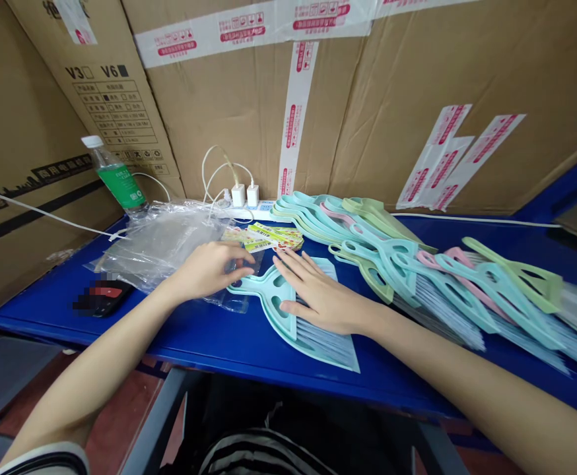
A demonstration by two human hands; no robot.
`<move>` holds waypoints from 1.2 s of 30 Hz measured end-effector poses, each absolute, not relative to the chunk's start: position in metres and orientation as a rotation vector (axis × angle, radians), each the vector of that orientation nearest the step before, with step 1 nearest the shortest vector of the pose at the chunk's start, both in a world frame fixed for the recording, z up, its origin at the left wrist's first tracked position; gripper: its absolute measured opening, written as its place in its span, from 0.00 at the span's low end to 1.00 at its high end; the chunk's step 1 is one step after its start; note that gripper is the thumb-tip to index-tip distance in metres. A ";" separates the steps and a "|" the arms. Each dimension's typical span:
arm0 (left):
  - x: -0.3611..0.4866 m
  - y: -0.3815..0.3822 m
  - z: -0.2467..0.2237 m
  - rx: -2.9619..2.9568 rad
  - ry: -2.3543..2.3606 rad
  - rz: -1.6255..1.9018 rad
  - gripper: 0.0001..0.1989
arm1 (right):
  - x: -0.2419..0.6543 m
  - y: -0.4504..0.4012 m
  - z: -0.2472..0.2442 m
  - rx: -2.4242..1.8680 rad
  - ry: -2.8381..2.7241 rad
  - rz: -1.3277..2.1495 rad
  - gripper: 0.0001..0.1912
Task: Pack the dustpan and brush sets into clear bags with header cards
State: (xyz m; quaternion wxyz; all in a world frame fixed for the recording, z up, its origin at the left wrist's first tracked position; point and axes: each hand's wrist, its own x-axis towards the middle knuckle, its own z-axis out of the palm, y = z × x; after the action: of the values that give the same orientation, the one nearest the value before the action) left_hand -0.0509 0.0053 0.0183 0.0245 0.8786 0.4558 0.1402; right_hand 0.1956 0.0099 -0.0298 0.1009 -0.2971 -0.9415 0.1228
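The left hand [208, 269] is curled over a clear plastic bag [236, 302]. Its fingers are close together and touch the bag, but I cannot tell if they are really holding it. The right hand [321, 295] is open, with its fingers spread apart. It lies flat on a mint green hand broom [273, 293], and the left hand is just beside the broom's handle.

Just past the top of the broom are some paper cards [263, 237] with green and yellow print. To the right of the broom is a big heap of brooms [382, 264] in green, blue and pink. To its left is a pile of clear bags [162, 244], and then a black thing [103, 297] that is too blurred to name. Behind the broom, a white power strip [263, 211] holds two white plugs [245, 195]. Farther back on the left, a water bottle [117, 175] with a green label stands tilted. The broom lies on a blue table [35, 323], with cardboard boxes [229, 99] behind it.
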 end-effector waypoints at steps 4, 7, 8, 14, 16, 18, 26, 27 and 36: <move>-0.035 0.017 0.024 2.838 1.523 0.344 0.14 | 0.201 0.010 -0.022 -0.938 -2.753 0.070 0.37; -0.012 0.025 0.029 2.964 1.547 0.133 0.16 | 0.208 0.011 -0.008 -1.095 -2.739 -0.221 0.25; -0.003 0.027 0.031 2.980 1.586 0.072 0.17 | 0.209 0.012 -0.003 -1.167 -2.757 -0.288 0.22; 0.044 0.049 0.028 2.942 1.679 -0.092 0.18 | 0.208 0.011 0.016 -1.523 -2.871 -0.307 0.17; 0.052 0.057 0.023 2.956 1.635 -0.038 0.14 | 0.208 0.011 0.016 -1.530 -2.879 -0.309 0.17; 0.056 0.062 0.018 2.968 1.621 -0.010 0.12 | 0.208 0.012 0.015 -1.511 -2.880 -0.330 0.17; 0.045 0.062 0.016 3.012 1.594 0.037 0.14 | 0.213 0.014 0.016 -1.470 -2.863 -0.298 0.19; 0.043 0.061 0.017 3.016 1.594 0.043 0.14 | 0.214 0.015 0.016 -1.455 -2.850 -0.301 0.19; 0.027 0.059 0.022 2.993 1.500 0.243 0.12 | 0.222 0.018 0.023 -1.389 -2.686 -0.257 0.21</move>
State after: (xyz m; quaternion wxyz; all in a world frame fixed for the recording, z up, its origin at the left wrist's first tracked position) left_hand 0.0271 0.0588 0.0215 -0.1072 0.8866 0.4442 0.0720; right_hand 0.2215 0.0184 0.0233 0.0535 -0.4571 -0.8838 -0.0847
